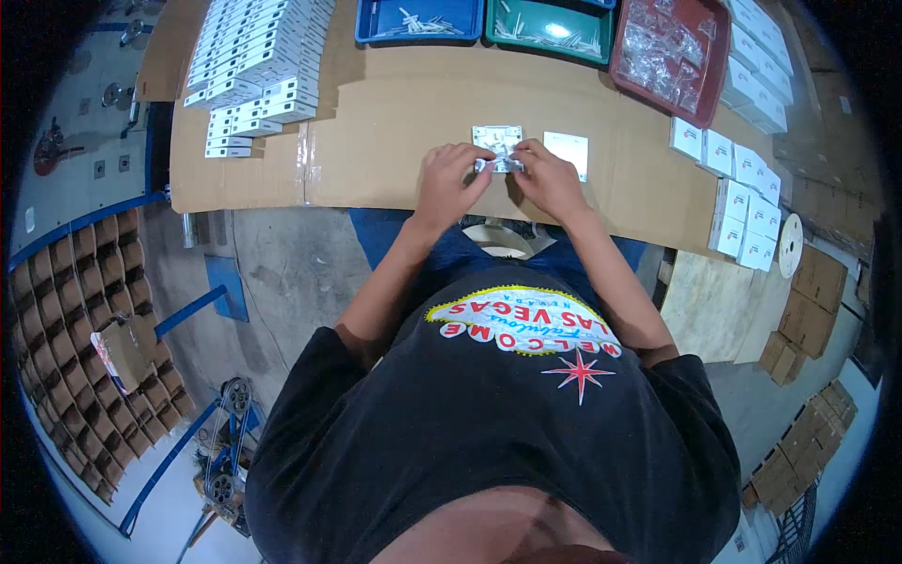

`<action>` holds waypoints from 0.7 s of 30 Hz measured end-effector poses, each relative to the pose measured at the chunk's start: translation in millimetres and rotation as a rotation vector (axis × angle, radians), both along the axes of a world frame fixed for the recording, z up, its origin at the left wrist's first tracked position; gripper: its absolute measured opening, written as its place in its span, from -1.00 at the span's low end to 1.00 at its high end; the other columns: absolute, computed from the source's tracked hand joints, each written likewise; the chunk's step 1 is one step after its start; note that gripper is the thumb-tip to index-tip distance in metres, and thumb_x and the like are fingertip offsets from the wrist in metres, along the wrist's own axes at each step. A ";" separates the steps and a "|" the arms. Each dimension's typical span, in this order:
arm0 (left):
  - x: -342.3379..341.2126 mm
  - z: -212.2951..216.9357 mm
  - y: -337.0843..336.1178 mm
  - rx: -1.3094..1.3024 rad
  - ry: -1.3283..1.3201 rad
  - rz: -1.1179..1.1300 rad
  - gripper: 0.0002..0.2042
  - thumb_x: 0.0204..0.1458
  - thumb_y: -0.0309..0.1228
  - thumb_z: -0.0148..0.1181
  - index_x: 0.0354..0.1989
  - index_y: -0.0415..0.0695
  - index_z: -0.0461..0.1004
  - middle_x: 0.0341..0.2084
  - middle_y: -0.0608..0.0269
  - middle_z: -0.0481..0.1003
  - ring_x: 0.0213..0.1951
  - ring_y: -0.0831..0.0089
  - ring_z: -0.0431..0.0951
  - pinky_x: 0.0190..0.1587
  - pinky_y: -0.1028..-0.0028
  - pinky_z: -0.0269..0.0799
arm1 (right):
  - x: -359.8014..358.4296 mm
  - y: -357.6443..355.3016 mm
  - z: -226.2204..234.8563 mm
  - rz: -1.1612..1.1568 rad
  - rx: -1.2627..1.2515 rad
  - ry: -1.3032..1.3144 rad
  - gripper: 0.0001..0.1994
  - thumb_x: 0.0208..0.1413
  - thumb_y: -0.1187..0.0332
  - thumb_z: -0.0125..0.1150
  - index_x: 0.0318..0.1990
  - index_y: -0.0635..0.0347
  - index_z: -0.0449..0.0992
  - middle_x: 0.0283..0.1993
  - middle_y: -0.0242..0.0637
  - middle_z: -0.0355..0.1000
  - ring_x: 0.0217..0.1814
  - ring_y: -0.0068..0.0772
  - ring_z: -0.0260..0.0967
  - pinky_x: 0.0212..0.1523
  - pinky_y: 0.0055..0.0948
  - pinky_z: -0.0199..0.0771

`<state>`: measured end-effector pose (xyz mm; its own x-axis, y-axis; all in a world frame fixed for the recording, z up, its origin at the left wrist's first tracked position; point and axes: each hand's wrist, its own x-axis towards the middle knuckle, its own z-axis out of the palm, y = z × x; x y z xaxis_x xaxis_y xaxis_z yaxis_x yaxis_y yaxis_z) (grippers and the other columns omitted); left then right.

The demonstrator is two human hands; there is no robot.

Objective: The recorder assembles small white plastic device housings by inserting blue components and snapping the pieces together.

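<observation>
White plate [489,134], red tray [717,61] (clear packets [662,52])

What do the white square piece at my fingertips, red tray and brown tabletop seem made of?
White square piece: probably plastic, moulded detail, finish unclear.
Red tray: likely plastic, smooth, slightly shiny, rounded rim.
Brown tabletop: seemingly matte cardboard, tan with a tape-like strip.

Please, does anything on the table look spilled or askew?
Nothing looks spilled: white parts lie inside the left blue tray and green tray, clear bags inside the red tray. The red tray appears slanted against those two, though the fisheye lens may exaggerate this.
</observation>
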<state>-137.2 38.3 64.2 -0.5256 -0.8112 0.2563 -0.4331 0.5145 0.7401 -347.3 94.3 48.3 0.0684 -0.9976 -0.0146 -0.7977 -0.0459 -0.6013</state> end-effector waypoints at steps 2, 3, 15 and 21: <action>-8.6 21.9 8.1 0.080 0.045 -0.031 -0.85 0.10 -0.42 0.31 -0.17 -0.12 0.64 -0.30 0.24 0.63 -0.22 0.31 0.61 -0.03 0.28 0.41 | -0.5 1.1 9.4 0.004 0.011 -0.011 -0.74 0.14 0.33 0.28 -0.02 0.12 0.59 0.06 -0.27 0.50 -0.04 -0.08 0.56 -0.10 -0.17 0.60; -14.5 35.0 14.0 0.272 0.133 -0.111 -0.84 0.11 -0.44 0.30 -0.16 -0.15 0.64 -0.30 0.21 0.63 -0.25 0.31 0.61 -0.09 0.30 0.45 | -0.7 2.4 13.0 0.004 0.021 -0.022 -0.73 0.15 0.32 0.28 0.00 0.11 0.58 0.11 -0.25 0.48 0.00 -0.07 0.56 -0.06 -0.17 0.60; 0.7 8.4 6.1 0.151 0.053 -0.028 -0.67 -0.01 -0.33 0.42 -0.08 -0.15 0.56 -0.28 0.17 0.57 -0.20 0.24 0.58 -0.11 0.25 0.45 | 4.8 4.1 6.0 -0.066 0.096 0.059 -0.65 0.22 0.32 0.27 0.16 0.04 0.57 0.24 -0.27 0.32 -0.02 -0.20 0.56 -0.09 -0.22 0.58; 21.1 -14.1 -10.1 -0.050 -0.180 0.012 -0.29 -0.16 -0.21 0.53 0.21 -0.11 0.38 0.11 0.16 0.49 0.16 0.16 0.46 0.20 0.16 0.28 | 2.6 10.1 -9.7 -0.108 -0.072 -0.055 -0.67 0.20 0.37 0.29 0.12 0.08 0.59 0.14 -0.25 0.39 -0.09 -0.25 0.54 -0.14 -0.26 0.57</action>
